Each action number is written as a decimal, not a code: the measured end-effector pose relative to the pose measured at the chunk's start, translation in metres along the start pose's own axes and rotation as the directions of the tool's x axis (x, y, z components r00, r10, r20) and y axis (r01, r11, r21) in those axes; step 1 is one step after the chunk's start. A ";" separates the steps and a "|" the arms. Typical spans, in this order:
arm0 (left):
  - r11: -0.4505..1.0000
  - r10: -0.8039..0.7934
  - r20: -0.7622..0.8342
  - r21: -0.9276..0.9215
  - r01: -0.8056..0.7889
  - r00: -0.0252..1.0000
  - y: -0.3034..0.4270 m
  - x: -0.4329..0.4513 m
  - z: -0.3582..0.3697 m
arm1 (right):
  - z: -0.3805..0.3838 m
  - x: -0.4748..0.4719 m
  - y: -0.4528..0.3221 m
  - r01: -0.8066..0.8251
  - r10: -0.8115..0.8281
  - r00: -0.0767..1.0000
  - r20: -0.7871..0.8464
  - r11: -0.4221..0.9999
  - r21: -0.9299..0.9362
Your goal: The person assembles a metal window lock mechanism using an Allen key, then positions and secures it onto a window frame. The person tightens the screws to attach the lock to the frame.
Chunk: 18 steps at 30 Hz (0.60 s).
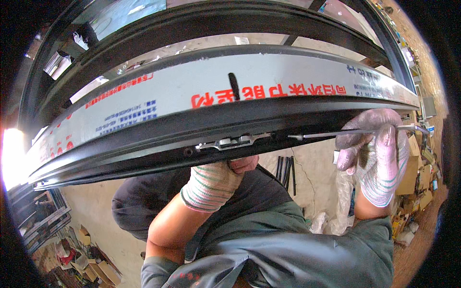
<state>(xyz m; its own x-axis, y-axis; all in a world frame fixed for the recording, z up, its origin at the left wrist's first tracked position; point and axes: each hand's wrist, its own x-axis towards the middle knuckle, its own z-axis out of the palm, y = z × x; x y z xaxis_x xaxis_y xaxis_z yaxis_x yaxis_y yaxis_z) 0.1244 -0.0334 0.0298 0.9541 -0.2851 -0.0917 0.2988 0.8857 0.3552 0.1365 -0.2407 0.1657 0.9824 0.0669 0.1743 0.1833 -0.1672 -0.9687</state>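
A long black aluminium window or door profile (pixel 151 129) crosses the view in front of me, its broad face covered by printed protective film (pixel 180 90). A silvery metal fitting (pixel 234 141) sits in the groove along its near edge, with a small round hole to its left. My right hand (pixel 378 154), in a stained knit glove, grips a thin metal rod (pixel 324 134). The rod's left tip lies at the groove, a short way right of the fitting. My left hand (pixel 216 183), also gloved, is at the profile's underside below the fitting; most of its fingers are hidden.
Beyond the profile run more black frame bars (pixel 201 25). Cardboard boxes (pixel 410 176) and clear plastic wrap (pixel 342 201) lie at right. Black strips (pixel 286 171) rest on the concrete floor (pixel 317 162). Stacked frames (pixel 47 212) and flattened cardboard (pixel 101 271) are at lower left.
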 end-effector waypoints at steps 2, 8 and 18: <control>1.000 0.020 0.006 0.011 -0.020 1.000 -0.002 0.000 0.001 | -0.001 0.002 -0.004 0.028 -0.026 0.996 0.081 0.999 -0.029; 0.995 -0.048 -0.003 -0.084 0.048 0.999 0.001 -0.001 0.000 | 0.003 0.014 -0.029 0.084 -0.030 0.947 0.320 0.984 -0.157; 0.995 -0.098 -0.138 -0.044 0.093 0.986 0.005 0.003 0.011 | 0.024 0.056 -0.073 0.141 0.111 0.779 0.617 0.928 -0.345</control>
<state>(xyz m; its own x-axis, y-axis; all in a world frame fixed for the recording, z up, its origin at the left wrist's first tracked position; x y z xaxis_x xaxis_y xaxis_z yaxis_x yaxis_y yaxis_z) 0.1288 -0.0337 0.0413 0.9138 -0.3173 -0.2535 0.3866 0.8709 0.3035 0.1773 -0.2013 0.2417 0.7637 0.6405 -0.0802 0.3212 -0.4849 -0.8134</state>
